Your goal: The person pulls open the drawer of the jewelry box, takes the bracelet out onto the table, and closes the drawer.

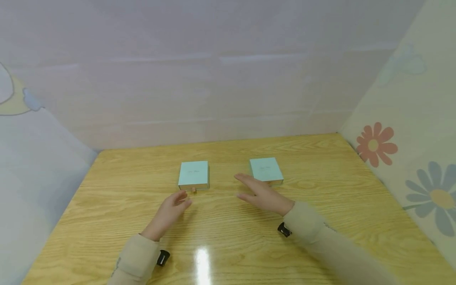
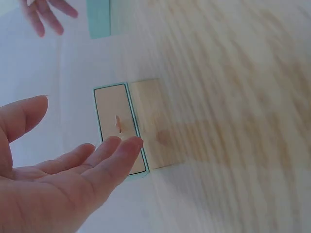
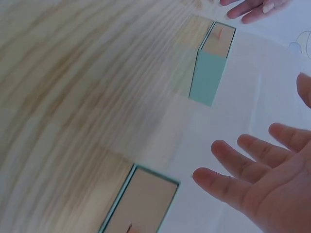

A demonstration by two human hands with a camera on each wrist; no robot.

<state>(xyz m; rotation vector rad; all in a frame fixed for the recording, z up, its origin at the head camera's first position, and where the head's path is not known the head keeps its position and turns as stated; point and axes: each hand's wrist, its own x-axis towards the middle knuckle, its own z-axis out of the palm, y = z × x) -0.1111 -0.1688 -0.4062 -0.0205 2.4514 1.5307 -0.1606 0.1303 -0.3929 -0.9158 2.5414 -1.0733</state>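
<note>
Two flat, pale turquoise boxes lie on the wooden table, the left box and the right box, each with small print on its lid. Their near sides are tan; a small tab sticks out from the left one. My left hand hovers just in front of the left box, fingers relaxed and holding nothing. Close before the right box, my right hand is held with fingers extended and thumb apart, covering that box's near left corner in the head view. In the right wrist view its palm holds nothing.
A pale wall covering rises behind the table's far edge. On the right stands a side panel printed with a red flower and a grey flower. Each wrist carries a small black device, one at the left sleeve.
</note>
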